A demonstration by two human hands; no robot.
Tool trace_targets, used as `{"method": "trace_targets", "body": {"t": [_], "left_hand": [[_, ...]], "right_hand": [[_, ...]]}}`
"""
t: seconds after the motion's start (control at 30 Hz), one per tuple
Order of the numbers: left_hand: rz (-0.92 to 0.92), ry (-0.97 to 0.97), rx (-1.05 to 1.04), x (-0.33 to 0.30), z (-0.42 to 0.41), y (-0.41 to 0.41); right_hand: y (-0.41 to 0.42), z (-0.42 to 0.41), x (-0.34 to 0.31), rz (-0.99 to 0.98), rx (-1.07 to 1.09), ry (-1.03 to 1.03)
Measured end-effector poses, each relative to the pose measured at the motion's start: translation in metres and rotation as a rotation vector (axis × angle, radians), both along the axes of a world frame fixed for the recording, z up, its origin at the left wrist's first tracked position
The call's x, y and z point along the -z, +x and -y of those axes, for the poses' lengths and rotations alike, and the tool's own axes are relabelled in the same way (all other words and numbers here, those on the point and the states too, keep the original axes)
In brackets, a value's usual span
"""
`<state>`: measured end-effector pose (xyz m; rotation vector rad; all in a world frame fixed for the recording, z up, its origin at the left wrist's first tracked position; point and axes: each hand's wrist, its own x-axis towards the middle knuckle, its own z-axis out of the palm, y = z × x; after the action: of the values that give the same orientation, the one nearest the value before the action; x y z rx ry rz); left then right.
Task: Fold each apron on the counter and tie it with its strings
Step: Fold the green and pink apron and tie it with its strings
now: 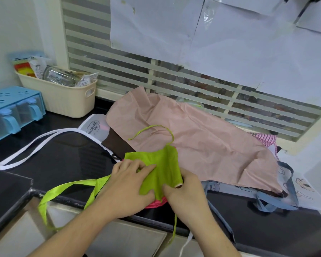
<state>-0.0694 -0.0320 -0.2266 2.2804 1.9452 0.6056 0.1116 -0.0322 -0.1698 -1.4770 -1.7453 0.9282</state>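
Both forearms enter from the lower edge and meet over the front of the black glossy counter.

Left hand: palm down, fingers spread and mostly straight, pressing flat on the left part of the folded lime-green fabric apron; thumb lies along the bundle's lower edge. It presses; it does not pinch.

Right hand: palm down on the right side of the same bundle, thumb laid over the green cloth, the other fingers curled round its right edge (grip on the fold, fingertips hidden under the cloth).

The green apron sits at the counter's front edge, on a pink-red layer showing just below it. One wide green strap loops left and hangs over the counter edge; a thin green string curls back across the large pale pink crumpled apron behind; another thin string hangs down in front.

Writing: "Happy and free" reads on the grey patch of the black white-trimmed apron at left. Print on the packets in the cream plastic basket is too small to read.

Also present: blue plastic seasoning box far left; grey-blue printed apron at right; white paper sheets taped on the slatted window.
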Motion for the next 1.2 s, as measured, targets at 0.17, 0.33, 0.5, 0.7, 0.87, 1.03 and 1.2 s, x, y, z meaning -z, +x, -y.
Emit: {"method": "trace_targets", "body": {"t": [0.17, 0.33, 0.5, 0.7, 0.87, 1.03, 1.2], "left_hand": [[0.296, -0.064, 0.036, -0.002, -0.008, -0.010], [1.106, -0.116, -0.184, -0.027, 0.001, -0.017], [0.851, -0.067, -0.256, -0.012, -0.002, -0.017], [0.618, 0.078, -0.290, -0.003, -0.004, -0.009], [0.479, 0.128, -0.292, -0.001, -0.003, -0.004], [0.462, 0.147, -0.292, -0.003, -0.001, -0.004], [0.526, 0.155, -0.252, -0.005, 0.003, -0.006]], "right_hand": [[-0.025, 0.016, 0.022, 0.351, -0.176, 0.360], [-0.037, 0.025, 0.045, 0.609, -0.219, 0.432], [-0.033, 0.027, 0.043, 0.657, -0.269, 0.444], [-0.027, 0.028, 0.047, 0.696, -0.226, 0.416], [-0.023, 0.045, 0.041, 0.478, -0.269, 0.176], [-0.029, 0.024, 0.008, -0.032, -0.020, -0.129], [-0.040, -0.018, -0.005, -0.088, -0.038, -0.397]]}}
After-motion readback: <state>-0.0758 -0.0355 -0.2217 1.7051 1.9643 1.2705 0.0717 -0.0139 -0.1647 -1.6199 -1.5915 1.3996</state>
